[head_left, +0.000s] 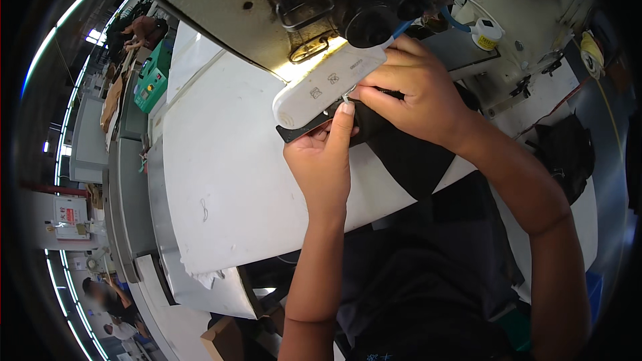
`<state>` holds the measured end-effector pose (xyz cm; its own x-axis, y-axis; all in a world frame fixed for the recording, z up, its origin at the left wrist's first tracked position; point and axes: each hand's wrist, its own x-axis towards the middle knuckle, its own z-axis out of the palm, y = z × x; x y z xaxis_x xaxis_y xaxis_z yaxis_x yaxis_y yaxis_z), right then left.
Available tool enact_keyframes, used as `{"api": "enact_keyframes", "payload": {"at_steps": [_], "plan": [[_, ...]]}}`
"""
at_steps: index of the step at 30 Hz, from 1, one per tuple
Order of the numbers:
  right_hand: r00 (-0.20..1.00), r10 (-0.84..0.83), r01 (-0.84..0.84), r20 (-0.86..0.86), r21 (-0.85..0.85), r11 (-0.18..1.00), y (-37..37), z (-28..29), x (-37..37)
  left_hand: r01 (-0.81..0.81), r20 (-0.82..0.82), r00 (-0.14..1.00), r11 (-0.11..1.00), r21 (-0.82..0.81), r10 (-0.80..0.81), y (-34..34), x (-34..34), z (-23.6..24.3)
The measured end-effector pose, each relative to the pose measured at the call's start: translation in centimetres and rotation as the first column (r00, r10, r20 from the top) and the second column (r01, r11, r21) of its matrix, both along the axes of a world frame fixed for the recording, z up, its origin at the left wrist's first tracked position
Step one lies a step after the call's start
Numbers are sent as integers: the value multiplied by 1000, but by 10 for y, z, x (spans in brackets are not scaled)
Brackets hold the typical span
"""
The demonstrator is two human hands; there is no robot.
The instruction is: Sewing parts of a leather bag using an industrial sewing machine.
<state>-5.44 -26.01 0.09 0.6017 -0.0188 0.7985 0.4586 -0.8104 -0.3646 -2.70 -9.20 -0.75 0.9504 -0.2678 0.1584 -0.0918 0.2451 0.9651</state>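
Both my hands meet beneath the head of an industrial sewing machine (261, 20), under its rounded white cover (314, 90). My left hand (321, 157) is closed on a black fabric piece (408, 154), thumb on top and fingers curled below. The thumb presses beside a small silvery metal piece (347, 97), too small to name surely. My right hand (421, 90) pinches at that metal piece with its thumb and finger; some fingertips are hidden by the white cover. A black ridged strip like zipper teeth (389, 93) shows by the right thumb. The fabric hangs toward me over the table edge.
The white worktable (234, 180) spreads to the left, with a loose thread (204, 210) on it. A green control box (154, 77) stands beyond it. Dark cloth (565, 154) lies at the right. Other people (114, 301) are far off at the left.
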Motion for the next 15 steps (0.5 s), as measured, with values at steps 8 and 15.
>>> {"api": "enact_keyframes", "payload": {"at_steps": [8,15], "plan": [[999,26,-25,-28,55,998,-3,2,-1,-12,28,1000,1000,26,11,-4,-2,3],[999,15,-12,-41,78,997,-3,0,0,-23,-11,1000,997,70,24,-4,-3,10]]}}
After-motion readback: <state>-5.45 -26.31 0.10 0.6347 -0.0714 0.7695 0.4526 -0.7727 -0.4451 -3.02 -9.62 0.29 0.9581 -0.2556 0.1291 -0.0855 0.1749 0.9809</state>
